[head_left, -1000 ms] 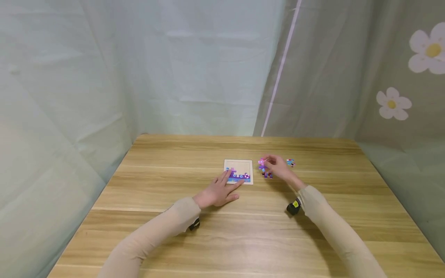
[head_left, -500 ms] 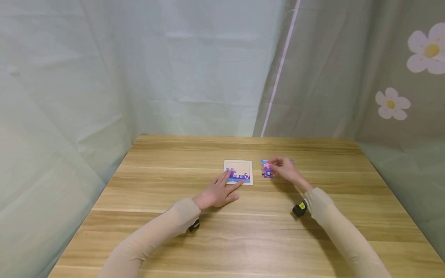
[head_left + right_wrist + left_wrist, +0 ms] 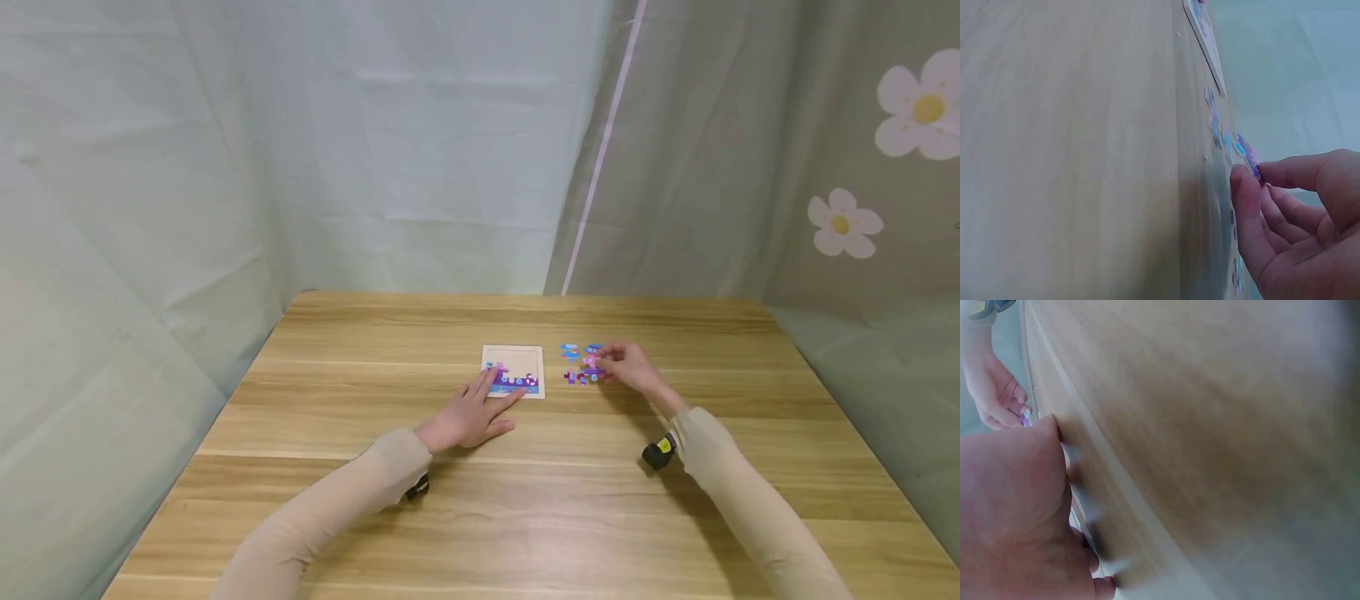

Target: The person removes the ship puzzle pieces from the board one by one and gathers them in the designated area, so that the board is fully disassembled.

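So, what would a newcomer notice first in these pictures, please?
Probably the partly filled puzzle frame on the wooden table, with the left hand touching it. To its right, the right hand pinches a pink-and-purple piece near loose pieces. At upper right, big white flowers stand out on the grey curtain.

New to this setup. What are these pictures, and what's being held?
There's no robot here: a person works bare-handed. The wide picture comes from a head-worn camera looking forward and down. The tilted close-ups come from a small black left-wrist camera and a small black right-wrist camera.

On the brown wood-grain table lies a square, pale wooden puzzle tray, partly filled with purple-and-blue picture pieces. The left hand rests on its near side. The right hand pinches a pink-and-purple jigsaw piece beside loose, multicoloured jigsaw pieces.
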Demonstrator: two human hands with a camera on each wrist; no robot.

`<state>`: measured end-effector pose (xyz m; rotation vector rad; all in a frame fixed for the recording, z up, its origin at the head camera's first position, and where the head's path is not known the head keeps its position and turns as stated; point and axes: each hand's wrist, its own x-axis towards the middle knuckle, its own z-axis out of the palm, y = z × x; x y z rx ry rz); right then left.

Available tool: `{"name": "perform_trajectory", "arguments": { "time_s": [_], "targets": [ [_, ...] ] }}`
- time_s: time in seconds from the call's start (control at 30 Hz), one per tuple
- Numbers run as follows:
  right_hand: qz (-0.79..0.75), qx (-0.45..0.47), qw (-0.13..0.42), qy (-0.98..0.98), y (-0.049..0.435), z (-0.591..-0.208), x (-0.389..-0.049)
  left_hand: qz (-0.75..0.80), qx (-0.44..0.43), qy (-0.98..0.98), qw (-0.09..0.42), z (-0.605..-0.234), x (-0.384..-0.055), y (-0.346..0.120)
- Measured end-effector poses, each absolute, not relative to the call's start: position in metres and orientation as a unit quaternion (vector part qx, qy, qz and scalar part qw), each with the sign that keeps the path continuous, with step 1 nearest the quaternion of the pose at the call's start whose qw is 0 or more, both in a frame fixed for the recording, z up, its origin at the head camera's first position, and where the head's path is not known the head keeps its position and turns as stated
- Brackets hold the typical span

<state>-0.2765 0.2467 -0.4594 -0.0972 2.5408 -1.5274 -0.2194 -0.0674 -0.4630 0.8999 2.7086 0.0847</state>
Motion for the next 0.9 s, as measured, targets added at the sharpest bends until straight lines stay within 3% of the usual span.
{"name": "perform_trajectory", "arguments": {
  "time_s": [0.3, 0.9],
  "targets": [
    [-0.490, -0.030, 0.106, 0.865, 0.256, -0.458, -0.274, 0.034, 0.315, 0.938, 0.143, -0.461, -0.219, -0.068],
    [-0.399, -0.058, 0.044, 0.914, 0.257, -0.458, -0.272, 0.031, 0.315, 0.938, 0.141, -0.459, -0.217, -0.068]
  ]
}}
